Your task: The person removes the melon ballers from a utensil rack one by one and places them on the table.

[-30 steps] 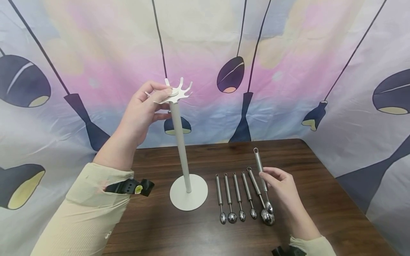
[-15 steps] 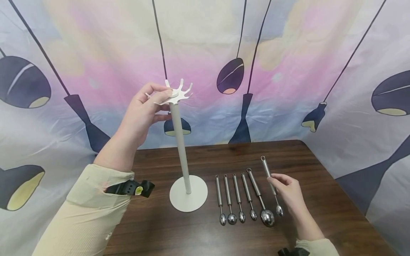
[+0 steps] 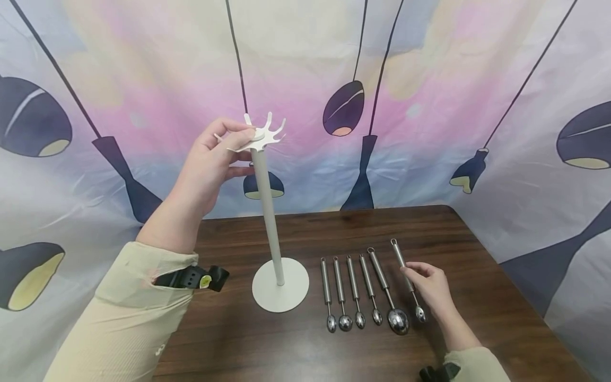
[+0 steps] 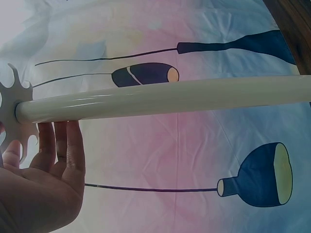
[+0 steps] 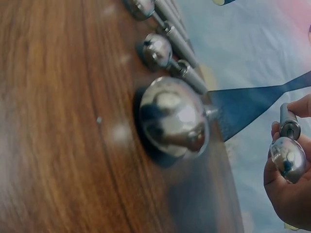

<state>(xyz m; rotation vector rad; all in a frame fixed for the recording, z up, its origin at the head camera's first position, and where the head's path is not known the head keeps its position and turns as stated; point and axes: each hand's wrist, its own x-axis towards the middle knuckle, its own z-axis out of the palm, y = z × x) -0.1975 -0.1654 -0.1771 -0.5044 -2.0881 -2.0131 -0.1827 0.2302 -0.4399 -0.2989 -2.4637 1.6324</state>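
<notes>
My left hand (image 3: 212, 156) grips the hooked top of a white utensil stand (image 3: 269, 223), with the thumb on the top piece. In the left wrist view, several fingertips (image 4: 74, 131) lie along the side of its pole (image 4: 184, 99). My right hand (image 3: 431, 286) pinches the handle of a small steel melon baller (image 3: 402, 257). Its bowl (image 5: 289, 158) points toward the camera in the right wrist view. To its left lies a row of similar steel tools, ending in a larger scoop (image 3: 398, 321) beside the pinched one.
Smaller melon ballers (image 3: 355, 289) lie side by side, handles away from me, right of the stand's round base (image 3: 267, 297). The dark wooden table (image 3: 229, 339) meets a printed cloth backdrop (image 3: 296, 63) behind and at the sides.
My right hand has moved right and slightly toward me with the melon baller, away from the larger scoop. The left hand keeps its grip on the stand.
</notes>
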